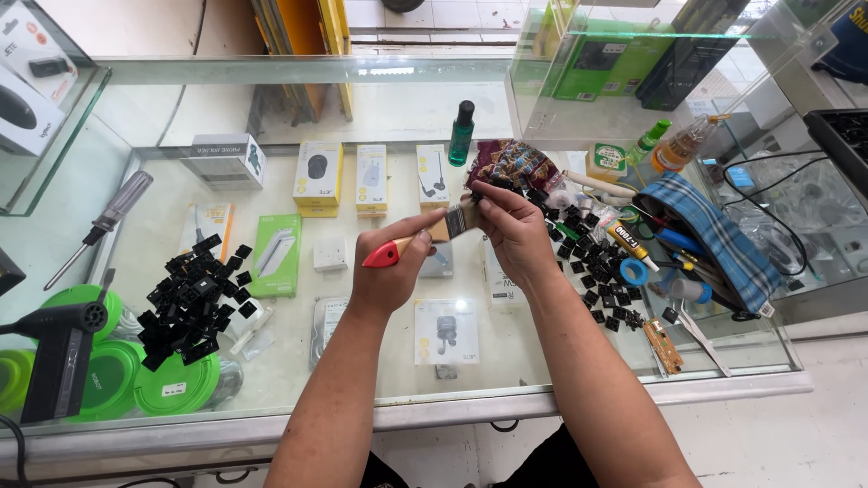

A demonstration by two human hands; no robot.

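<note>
A flat paintbrush (425,237) with a wooden, red-tipped handle is clamped in the left hand (391,271) above the middle of the glass counter (506,380). A small black square keycap (476,188) is pinched at the bristles by the right hand (517,230). Black keycap piles (192,298) are spread toward both ends.

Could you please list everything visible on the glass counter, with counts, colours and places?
paintbrush: one, wooden handle with red tip, held centre
black keycaps: two heaps, left and right
screwdriver: one, clear handle, far left
green bottle: one, upright, back centre
plaid pouch: one, blue, right
black blower: one, front left
left hand: grips the brush handle
right hand: fingers at the bristles, pinching a small black piece
</note>
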